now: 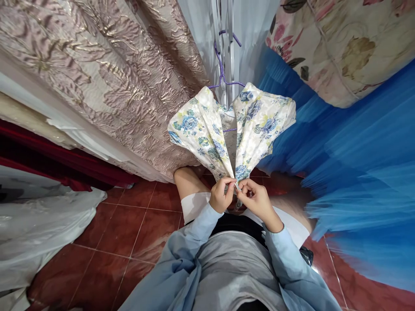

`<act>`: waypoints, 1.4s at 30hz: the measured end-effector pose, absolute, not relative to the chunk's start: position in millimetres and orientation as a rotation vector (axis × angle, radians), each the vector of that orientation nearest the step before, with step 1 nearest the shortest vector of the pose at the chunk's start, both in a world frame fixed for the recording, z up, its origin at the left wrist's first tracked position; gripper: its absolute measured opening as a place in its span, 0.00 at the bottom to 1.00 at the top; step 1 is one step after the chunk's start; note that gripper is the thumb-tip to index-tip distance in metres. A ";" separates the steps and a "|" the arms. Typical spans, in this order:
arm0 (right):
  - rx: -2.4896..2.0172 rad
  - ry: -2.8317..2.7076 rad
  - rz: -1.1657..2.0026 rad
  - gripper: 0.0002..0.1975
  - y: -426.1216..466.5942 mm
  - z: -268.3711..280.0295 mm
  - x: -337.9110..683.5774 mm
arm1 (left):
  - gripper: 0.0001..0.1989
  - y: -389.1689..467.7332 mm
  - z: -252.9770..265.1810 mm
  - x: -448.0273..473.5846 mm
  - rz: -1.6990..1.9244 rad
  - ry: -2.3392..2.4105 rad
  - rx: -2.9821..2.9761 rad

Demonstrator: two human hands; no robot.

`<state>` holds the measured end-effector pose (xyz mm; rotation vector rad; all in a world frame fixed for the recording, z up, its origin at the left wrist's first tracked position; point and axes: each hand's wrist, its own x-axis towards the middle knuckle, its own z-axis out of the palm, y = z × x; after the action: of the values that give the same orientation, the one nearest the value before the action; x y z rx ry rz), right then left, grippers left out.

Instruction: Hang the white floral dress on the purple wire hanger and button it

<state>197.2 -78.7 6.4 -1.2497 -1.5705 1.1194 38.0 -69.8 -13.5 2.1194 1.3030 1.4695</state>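
Observation:
A white blouse [207,134] with blue roses hangs by its shoulders from a purple wire hanger [222,73]. Its front opens in a deep V, and the two edges come together low down, between my hands. My left hand [222,195] is closed, pinching the fabric at the left front edge. Fingertips of my right hand [256,198] are closed on the right front edge, touching close beside the left fingers. Whether a button or other fastening lies between the fingertips is too small to make out.
Pink embossed fabric [110,73] hangs close on the left, and blue tulle [363,164] on the right. Floral cloth [346,47] hangs at upper right. A white metal pole [229,52] stands behind the hanger. Red tiles [129,233] cover the floor.

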 end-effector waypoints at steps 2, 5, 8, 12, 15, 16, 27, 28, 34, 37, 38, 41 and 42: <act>-1.250 -1.576 1.117 0.04 -78.6 6.1 197.5 | 0.07 -73.2 -16.6 38.9 1.499 1.324 2.052; -1.253 -1.571 1.125 0.04 -78.2 6.3 199.7 | 0.07 -75.2 -18.4 41.2 1.535 1.301 1.988; -1.265 -1.564 1.144 0.04 -78.0 6.5 201.3 | 0.06 -72.6 -14.2 42.2 1.580 1.244 2.034; -1.248 -1.557 1.141 0.04 -77.3 6.0 201.7 | 0.05 -61.3 -2.4 40.2 1.567 1.216 2.173; -1.232 -1.555 1.135 0.04 -76.5 6.9 203.5 | 0.05 -39.7 12.1 33.4 1.516 1.191 2.341; -1.230 -1.558 1.140 0.05 -76.4 7.5 204.4 | 0.04 -28.4 19.3 29.5 1.514 1.183 2.405; -1.173 -1.595 1.228 0.07 -79.2 8.1 206.6 | 0.19 144.7 147.0 -6.6 1.481 1.386 2.684; -1.179 -1.591 1.225 0.07 -78.4 7.5 207.7 | 0.20 150.2 150.8 -6.3 1.467 1.359 2.698; -1.182 -1.623 1.244 0.07 -60.2 21.4 213.4 | 0.24 132.2 146.9 -5.5 1.463 1.184 2.656; -1.095 -1.528 1.187 0.12 -32.7 49.8 208.0 | 0.23 111.1 145.2 -5.6 1.435 1.203 2.634; -1.047 -1.496 1.156 0.14 -20.1 61.6 203.9 | 0.22 105.2 145.2 -5.5 1.406 1.217 2.639; -0.921 -1.424 1.048 0.18 23.9 94.8 185.4 | 0.20 93.4 145.3 -5.7 1.318 1.234 2.680; -0.899 -1.410 1.027 0.19 38.4 103.3 177.8 | 0.20 91.3 145.0 -6.4 1.296 1.228 2.698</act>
<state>177.8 38.4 103.3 -0.8986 -1.4100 1.0270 -6.4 91.3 145.0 2.6976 1.2279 1.2956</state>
